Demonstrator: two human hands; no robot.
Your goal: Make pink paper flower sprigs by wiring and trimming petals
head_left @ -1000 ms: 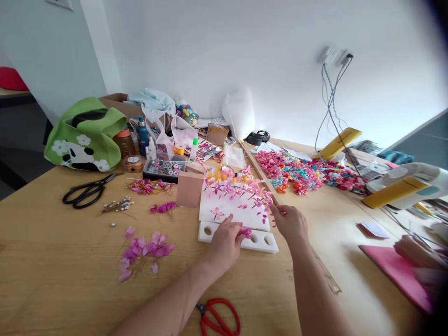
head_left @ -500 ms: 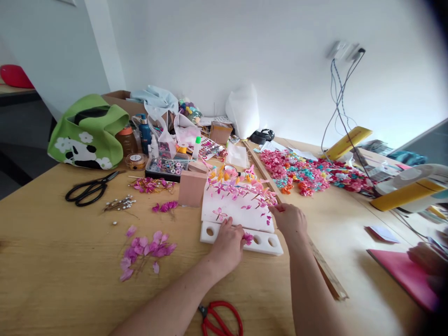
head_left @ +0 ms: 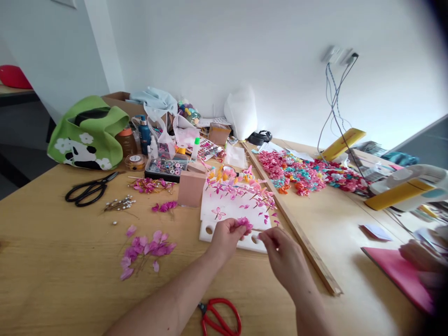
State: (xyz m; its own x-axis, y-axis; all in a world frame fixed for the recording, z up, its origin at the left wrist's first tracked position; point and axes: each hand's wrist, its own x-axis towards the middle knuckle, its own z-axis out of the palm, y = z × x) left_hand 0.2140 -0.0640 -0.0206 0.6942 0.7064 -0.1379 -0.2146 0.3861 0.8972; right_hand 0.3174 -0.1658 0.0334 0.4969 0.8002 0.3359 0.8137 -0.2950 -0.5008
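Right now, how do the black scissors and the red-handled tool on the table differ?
The black scissors have black handles; the red-handled tool has red ones. The black scissors show whole at the left, while the red-handled tool runs off the bottom edge. Both lie on the table, unheld.

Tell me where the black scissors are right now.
In the head view, the black scissors lie on the table's left side, in front of the green bag and left of the white-tipped stems.

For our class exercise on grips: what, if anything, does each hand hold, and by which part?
The left hand pinches a pink flower at its left side; fingers hide the exact spot. Whether the right hand holds anything cannot be told.
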